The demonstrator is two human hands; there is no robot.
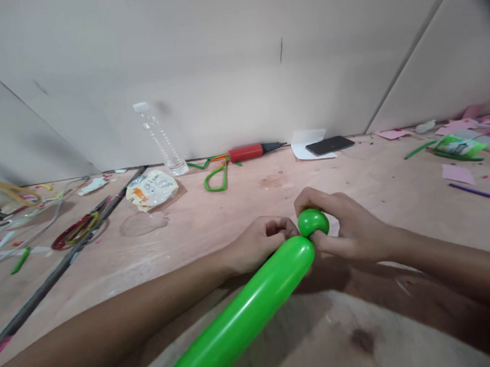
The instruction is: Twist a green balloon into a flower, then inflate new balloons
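Observation:
A long green balloon runs from the bottom edge up to the middle of the wooden table. A small round bubble is twisted off at its far end. My left hand is closed around the balloon just behind the twist. Curled fingers of my right hand wrap the small bubble from the right.
Along the back wall lie a red balloon pump, loose green balloons, a clear plastic bottle, a phone on white paper and a snack packet. Red-handled scissors and a metal rod lie left. Paper scraps lie right.

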